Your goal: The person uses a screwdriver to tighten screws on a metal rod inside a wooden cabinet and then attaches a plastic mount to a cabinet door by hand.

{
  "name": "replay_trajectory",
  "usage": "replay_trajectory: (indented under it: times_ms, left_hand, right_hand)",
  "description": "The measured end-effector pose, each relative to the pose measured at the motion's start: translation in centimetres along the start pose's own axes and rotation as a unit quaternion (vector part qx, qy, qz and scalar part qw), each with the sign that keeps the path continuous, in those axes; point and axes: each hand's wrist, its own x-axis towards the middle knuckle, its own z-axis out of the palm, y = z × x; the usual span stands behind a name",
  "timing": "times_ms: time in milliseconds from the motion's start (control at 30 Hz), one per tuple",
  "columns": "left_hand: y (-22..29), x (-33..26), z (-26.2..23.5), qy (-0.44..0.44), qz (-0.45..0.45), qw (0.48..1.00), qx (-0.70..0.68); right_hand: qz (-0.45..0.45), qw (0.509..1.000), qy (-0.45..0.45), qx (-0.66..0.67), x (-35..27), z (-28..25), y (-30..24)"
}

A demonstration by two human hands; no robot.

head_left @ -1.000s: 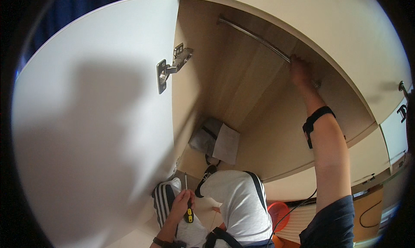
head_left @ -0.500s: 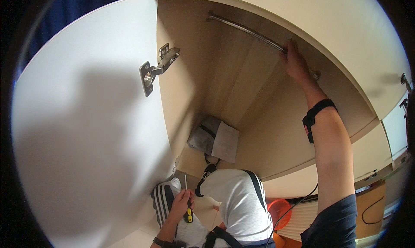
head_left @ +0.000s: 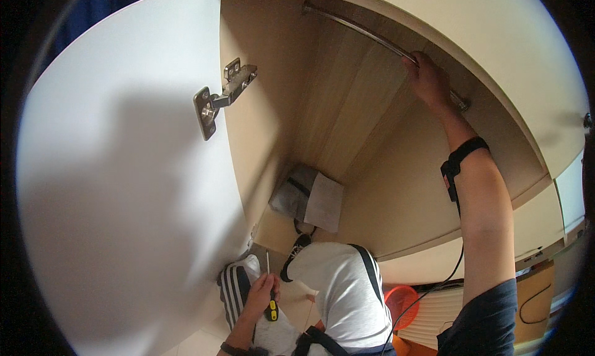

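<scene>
My right hand (head_left: 429,80) is raised into the wardrobe, its fingers wrapped round the metal hanging rail (head_left: 365,32). The rail spans the upper part of the compartment between two end brackets. Down by my knee, my left hand (head_left: 263,291) grips a screwdriver (head_left: 271,307) with a black and yellow handle, its shaft pointing up and away from me. To the left stands the open white door (head_left: 124,188), joined to the side panel by a metal hinge (head_left: 224,95).
A grey bag (head_left: 307,198) lies on the wardrobe floor at the back. My legs (head_left: 344,288) are at the opening. An orange-red basket (head_left: 401,306) stands to their right, with a thin black cable (head_left: 434,288) passing over it. Dark blue cloth hangs behind the door.
The view has shifted slightly, and my right arm sits a little farther right. My right hand stays on the rail, and the screwdriver remains in my left hand.
</scene>
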Motion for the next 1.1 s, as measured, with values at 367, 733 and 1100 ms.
replay_trajectory:
  times_ms: [367,733,1100]
  left_hand:
    - [0.7,0.1,0.3,0.000,-0.011,1.000,0.018]
    - [0.0,0.1,0.0,-0.001,-0.007,0.999,0.033]
    - [0.1,0.4,0.0,-0.002,-0.002,1.000,0.017]
  right_hand:
    - [0.046,0.997,-0.056,0.004,0.3,0.4,-0.5]
    - [0.051,0.984,-0.160,0.050,1.0,-0.4,-0.8]
    - [0.012,0.991,-0.132,0.035,1.3,1.5,0.8]
